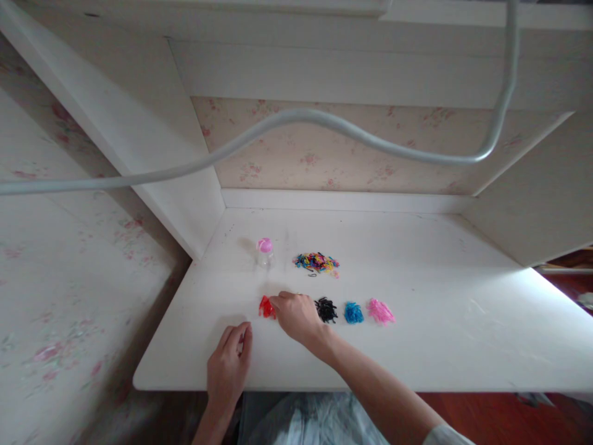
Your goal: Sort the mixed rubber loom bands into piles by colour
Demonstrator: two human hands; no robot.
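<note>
My right hand (299, 314) reaches across to a small pile of red bands (266, 307), its fingertips pinched together at the pile's right edge. Whatever lies between those fingertips is hidden. To the left and nearer the edge, my left hand (228, 361) rests on the table with curled fingers close to the thumb; nothing shows in it. Right of my right hand lie a black pile (327, 309), a blue pile (353, 313) and a pink pile (380, 311) of similar small bands. Behind them is a mixed multicoloured heap (317, 262), with a loose dark loop at its front.
A small clear jar with a pink top (265, 252) stands left of the mixed heap. The white table (440, 266) is bounded by side panels and a floral wall behind. A pale bent tube (306, 115) crosses the view above the table.
</note>
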